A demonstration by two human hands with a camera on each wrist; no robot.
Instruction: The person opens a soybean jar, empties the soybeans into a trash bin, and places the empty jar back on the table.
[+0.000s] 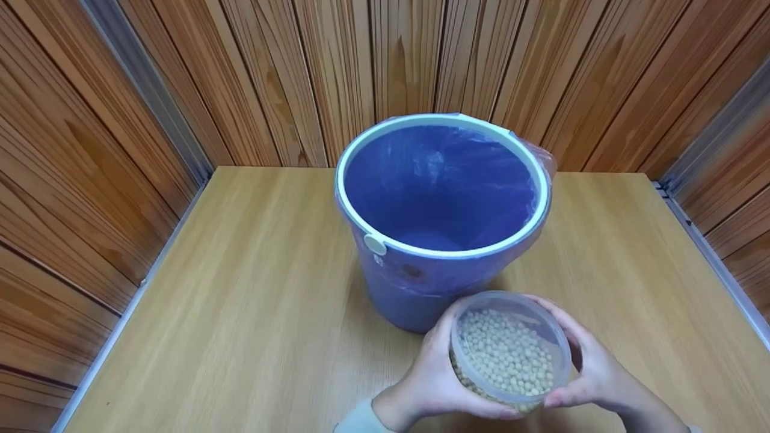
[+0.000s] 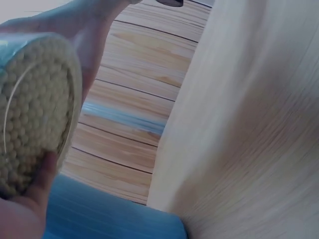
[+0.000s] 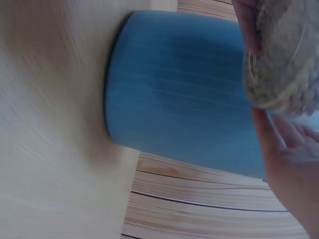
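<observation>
Both hands hold a round, clear plastic tub (image 1: 511, 349) of small pale round beans or peas, in front of the bucket. My left hand (image 1: 442, 379) wraps the tub's left side, thumb along its near edge. From the right, my right hand (image 1: 592, 367) grips the wall, its thumb near the rim. In the left wrist view, a left finger (image 2: 44, 174) presses the underside of the tub (image 2: 40, 99). The right wrist view catches the tub (image 3: 281, 55) tilted in the air, with the right hand (image 3: 294, 164) against it. Whether a lid covers it I cannot tell.
A blue-violet bucket (image 1: 391, 300) with a pale rim ring (image 1: 343, 174) and a thin plastic bag lining stands on the wooden table (image 1: 258, 288). Wood-plank walls (image 1: 337, 72) enclose the back and sides, with metal strips (image 1: 159, 90) at the corners.
</observation>
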